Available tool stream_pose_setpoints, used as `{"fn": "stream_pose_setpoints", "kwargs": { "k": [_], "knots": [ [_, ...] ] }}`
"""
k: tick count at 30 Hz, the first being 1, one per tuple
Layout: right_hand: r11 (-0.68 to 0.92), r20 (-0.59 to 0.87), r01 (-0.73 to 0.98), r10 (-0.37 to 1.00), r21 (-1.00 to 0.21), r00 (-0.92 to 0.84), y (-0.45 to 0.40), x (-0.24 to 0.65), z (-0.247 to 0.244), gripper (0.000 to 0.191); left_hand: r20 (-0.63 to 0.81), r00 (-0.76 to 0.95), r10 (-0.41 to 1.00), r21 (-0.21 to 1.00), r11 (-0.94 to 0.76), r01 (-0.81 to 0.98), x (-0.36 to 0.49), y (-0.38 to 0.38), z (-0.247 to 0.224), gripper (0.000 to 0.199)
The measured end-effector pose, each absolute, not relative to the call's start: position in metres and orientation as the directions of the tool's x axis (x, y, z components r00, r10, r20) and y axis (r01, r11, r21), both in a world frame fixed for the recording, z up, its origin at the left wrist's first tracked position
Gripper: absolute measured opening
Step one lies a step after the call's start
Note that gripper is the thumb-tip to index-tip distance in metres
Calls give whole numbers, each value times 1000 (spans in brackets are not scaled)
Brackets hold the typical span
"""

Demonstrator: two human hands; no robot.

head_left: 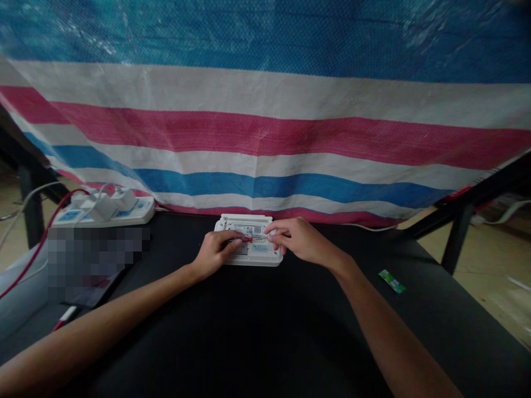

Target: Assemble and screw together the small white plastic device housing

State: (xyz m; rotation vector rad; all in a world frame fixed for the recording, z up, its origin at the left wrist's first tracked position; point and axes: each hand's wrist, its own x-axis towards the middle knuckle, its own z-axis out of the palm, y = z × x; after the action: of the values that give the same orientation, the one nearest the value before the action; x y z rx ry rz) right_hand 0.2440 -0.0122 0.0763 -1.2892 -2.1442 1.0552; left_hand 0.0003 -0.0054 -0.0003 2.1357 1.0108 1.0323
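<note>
Blue-white-red striped sheet (257, 132), black tabletop (232, 331), white device (260, 256), mostly green packet (392, 281)

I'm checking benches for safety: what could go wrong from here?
The slim red tool in the left hand might slip and scratch the white device. The right hand, close by, could get poked. The left forearm, near the white cable plug, might tug it.

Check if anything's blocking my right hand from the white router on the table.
Nothing visible blocks it: the right hand is over the right side of the white router. The left hand holds a slim red tool over it; the power strip lies clear.
</note>
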Motion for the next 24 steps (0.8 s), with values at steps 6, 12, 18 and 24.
{"fn": "stream_pose_setpoints", "kwargs": {
  "k": [6, 12, 18, 24],
  "knots": [
    [259, -35, 538, 879, -802, -476, -8, 249, 73, 29, 394, 408, 823, 744, -547, 383, 0, -6, 0, 32],
    [258, -43, 586, 892, -768, -449, -6, 256, 78, 18, 402, 419, 814, 744, -557, 368, 1, -6, 1, 32],
    [298, -43, 632, 884, -715, -465, -10, 254, 85, 8, 394, 418, 819, 747, -550, 374, 1, -7, 2, 31],
    [303, -27, 633, 889, -713, -456, -11, 253, 86, 9, 379, 423, 823, 751, -541, 379, 1, -7, 3, 32]
  ]
}}
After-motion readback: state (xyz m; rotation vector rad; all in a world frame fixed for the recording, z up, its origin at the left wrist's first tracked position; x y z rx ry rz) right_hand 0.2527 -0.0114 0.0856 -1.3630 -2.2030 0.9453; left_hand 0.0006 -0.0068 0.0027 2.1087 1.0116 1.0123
